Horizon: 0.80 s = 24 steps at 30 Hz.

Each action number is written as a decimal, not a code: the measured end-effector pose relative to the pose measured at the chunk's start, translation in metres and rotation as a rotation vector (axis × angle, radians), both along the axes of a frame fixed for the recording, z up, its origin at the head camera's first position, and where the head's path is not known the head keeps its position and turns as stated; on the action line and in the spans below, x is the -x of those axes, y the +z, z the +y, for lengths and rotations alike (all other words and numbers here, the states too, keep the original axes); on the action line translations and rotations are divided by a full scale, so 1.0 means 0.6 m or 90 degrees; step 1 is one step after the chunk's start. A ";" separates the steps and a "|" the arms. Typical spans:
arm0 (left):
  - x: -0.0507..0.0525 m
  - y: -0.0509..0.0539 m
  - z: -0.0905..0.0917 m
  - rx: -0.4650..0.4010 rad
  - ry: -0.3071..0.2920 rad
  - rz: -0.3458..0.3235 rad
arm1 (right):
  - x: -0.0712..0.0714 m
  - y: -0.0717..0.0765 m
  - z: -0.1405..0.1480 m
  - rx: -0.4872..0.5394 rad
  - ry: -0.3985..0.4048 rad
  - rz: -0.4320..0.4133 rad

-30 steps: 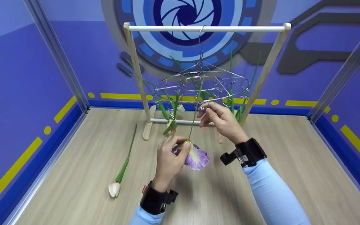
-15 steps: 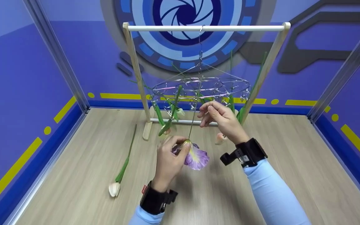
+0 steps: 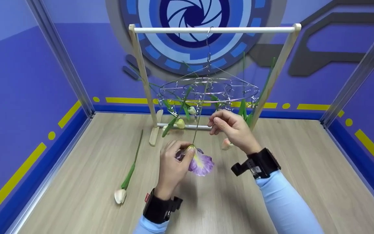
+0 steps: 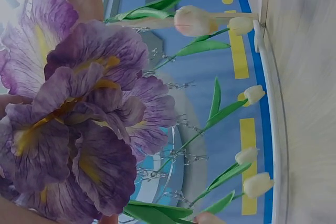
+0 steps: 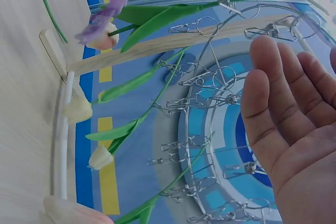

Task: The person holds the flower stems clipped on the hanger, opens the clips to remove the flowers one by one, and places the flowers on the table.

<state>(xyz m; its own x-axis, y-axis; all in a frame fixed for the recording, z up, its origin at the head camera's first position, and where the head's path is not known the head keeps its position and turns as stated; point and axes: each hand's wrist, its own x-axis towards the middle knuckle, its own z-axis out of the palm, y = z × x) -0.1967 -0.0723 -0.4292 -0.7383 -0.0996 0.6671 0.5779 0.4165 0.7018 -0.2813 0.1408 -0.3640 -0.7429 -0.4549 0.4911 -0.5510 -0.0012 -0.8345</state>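
Note:
My left hand (image 3: 173, 162) pinches a purple iris (image 3: 202, 164) just under its bloom. Its bloom hangs downward, and its thin stem rises to the round metal clip hanger (image 3: 219, 101). In the left wrist view, ruffled iris petals (image 4: 94, 108) fill much of the left side. Just right of the stem is my right hand (image 3: 232, 128), its fingers loosely bent and holding nothing. The right wrist view shows that hand's palm (image 5: 310, 166) beside several wire clips (image 5: 181, 103). Pale tulips (image 4: 195, 20) hang head-down around the ring.
A wooden rack (image 3: 251, 30) with a white top bar carries the hanger by its hook. One white tulip (image 3: 120, 196) with a green stem lies on the table (image 3: 76, 182) at the left. Blue printed walls (image 3: 86, 58) enclose the table on three sides.
My right hand has drawn slightly down and away from a clip that was at its fingertips. The hanger and its tulips have swayed. My left hand still pinches the iris.

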 end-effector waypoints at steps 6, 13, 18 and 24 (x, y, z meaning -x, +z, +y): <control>-0.009 0.007 -0.011 -0.004 0.000 0.008 | -0.008 -0.011 0.010 -0.008 -0.003 0.055; -0.019 0.004 -0.034 0.005 0.022 0.019 | -0.012 -0.034 0.023 -0.004 -0.007 0.068; -0.023 -0.001 -0.049 0.001 0.037 0.029 | -0.018 -0.055 0.031 -0.007 -0.015 0.057; -0.030 -0.001 -0.063 -0.013 0.043 0.027 | -0.026 -0.077 0.036 0.007 -0.024 0.066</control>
<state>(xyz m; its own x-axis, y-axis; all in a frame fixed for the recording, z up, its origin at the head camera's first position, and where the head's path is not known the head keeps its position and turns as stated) -0.1788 -0.1103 -0.4297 -0.7004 -0.1618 0.6952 0.5784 0.4420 0.6856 -0.2655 0.1624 -0.4100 -0.7045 -0.4218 0.5708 -0.6341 0.0128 -0.7732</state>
